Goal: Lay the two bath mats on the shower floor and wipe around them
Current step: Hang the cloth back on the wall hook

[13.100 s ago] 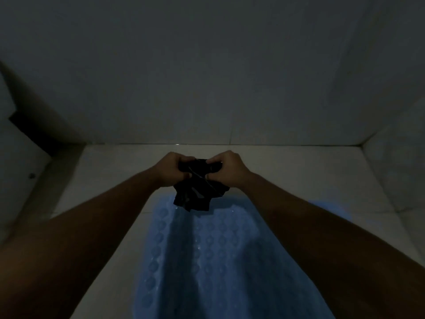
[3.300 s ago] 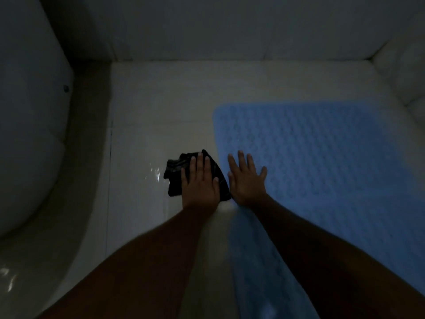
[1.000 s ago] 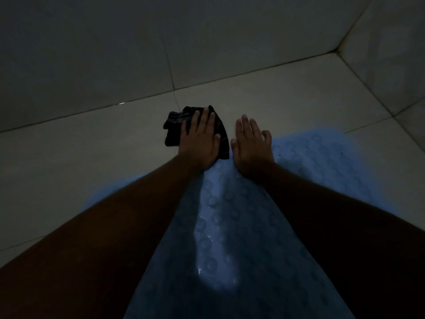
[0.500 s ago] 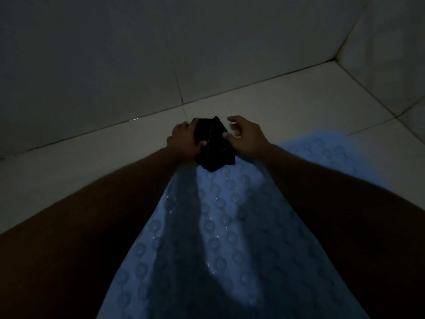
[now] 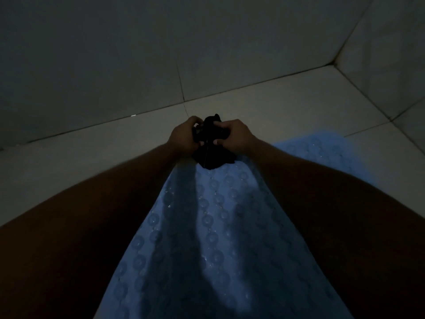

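Bath mat (image 5: 218, 226), floor strip (image 5: 264, 104) beyond edge

The left hand (image 5: 184, 137) and right hand (image 5: 238, 136) are bare, as are the shadowed forearms (image 5: 110, 203).

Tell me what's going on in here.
A person's left hand and right hand both grip a bunched dark cloth at the far end of a blue mat, which lies flat on the tiled floor. Only one mat is in view, and the light is dim.
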